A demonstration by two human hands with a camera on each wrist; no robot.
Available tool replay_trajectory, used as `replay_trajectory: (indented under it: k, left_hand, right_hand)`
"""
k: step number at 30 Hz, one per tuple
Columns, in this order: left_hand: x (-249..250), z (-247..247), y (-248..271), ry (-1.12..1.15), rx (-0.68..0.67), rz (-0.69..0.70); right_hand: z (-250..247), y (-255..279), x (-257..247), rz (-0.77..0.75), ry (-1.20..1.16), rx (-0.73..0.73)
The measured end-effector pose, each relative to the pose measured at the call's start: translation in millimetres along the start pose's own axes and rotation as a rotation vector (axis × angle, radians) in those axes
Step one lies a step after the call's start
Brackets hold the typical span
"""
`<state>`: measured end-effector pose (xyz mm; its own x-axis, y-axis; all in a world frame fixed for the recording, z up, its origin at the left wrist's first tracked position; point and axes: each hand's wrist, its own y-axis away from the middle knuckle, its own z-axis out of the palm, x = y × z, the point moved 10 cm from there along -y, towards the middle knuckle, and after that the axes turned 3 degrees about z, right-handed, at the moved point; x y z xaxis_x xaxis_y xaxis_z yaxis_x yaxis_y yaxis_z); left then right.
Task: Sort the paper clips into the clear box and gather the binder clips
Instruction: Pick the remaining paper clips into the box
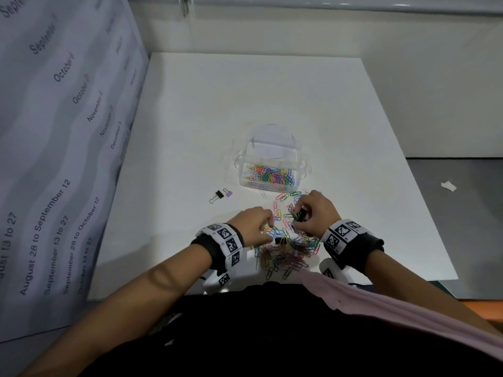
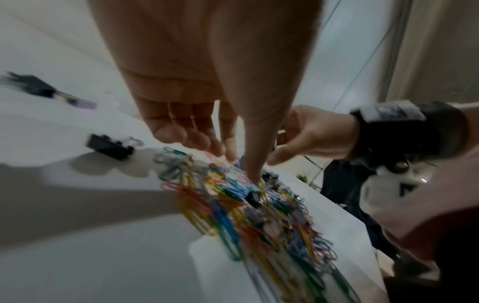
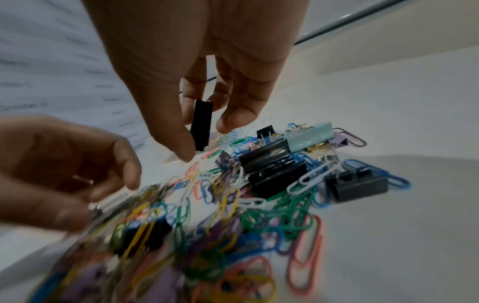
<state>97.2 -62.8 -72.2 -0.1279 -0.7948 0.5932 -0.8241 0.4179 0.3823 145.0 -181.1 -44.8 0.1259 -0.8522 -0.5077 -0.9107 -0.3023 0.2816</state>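
Observation:
A clear box [image 1: 246, 172] stands mid-table with coloured paper clips inside. In front of it lies a mixed pile of paper clips [image 1: 285, 254] and binder clips [image 3: 267, 157]. My right hand [image 1: 298, 216] holds a black binder clip [image 3: 201, 123] pinched between thumb and fingers just above the pile. My left hand [image 1: 268, 223] reaches into the pile's left side; thumb and index [image 2: 239, 164] close together on paper clips, and a silver wire shows between them. A black binder clip [image 1: 217, 195] and a purple one [image 1: 228, 193] lie apart, left of the box.
The white table [image 1: 245, 104] stretches beyond the box. A printed calendar sheet [image 1: 54, 131] stands along the left edge. A paper scrap [image 1: 448, 185] lies on the grey surface to the right. Another black binder clip [image 2: 108, 146] lies at the pile's edge.

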Motion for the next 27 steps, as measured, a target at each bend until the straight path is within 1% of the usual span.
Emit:
replay_trajectory:
  k: [4, 7, 11, 14, 19, 24, 27]
  left_hand:
    - [23, 23, -14, -0.119, -0.113, 0.079]
    - [29, 30, -20, -0.16, -0.134, 0.115]
    - [27, 26, -22, -0.114, -0.095, 0.112]
    - [24, 21, -22, -0.063, -0.051, 0.098]
    - [11, 13, -16, 0.055, 0.032, 0.012]
    - [-2, 1, -9, 0.103, 0.116, -0.037]
    - [-19, -12, -3, 0.177, 0.199, -0.086]
  right_hand:
    - [-12, -1, 18, 0.083, -0.102, 0.034]
    - [-16, 2, 31, 0.11, -0.111, 0.049]
    - [-18, 8, 47, 0.155, -0.167, 0.081]
    - [-14, 8, 56, 0.197, -0.213, 0.074]
    - [-6, 3, 60, 0.238, -0.24, 0.036]
    - [-3, -1, 54, 0.213, -0.209, 0.012]
    - [-1, -2, 52, 0.191, -0.24, 0.002]
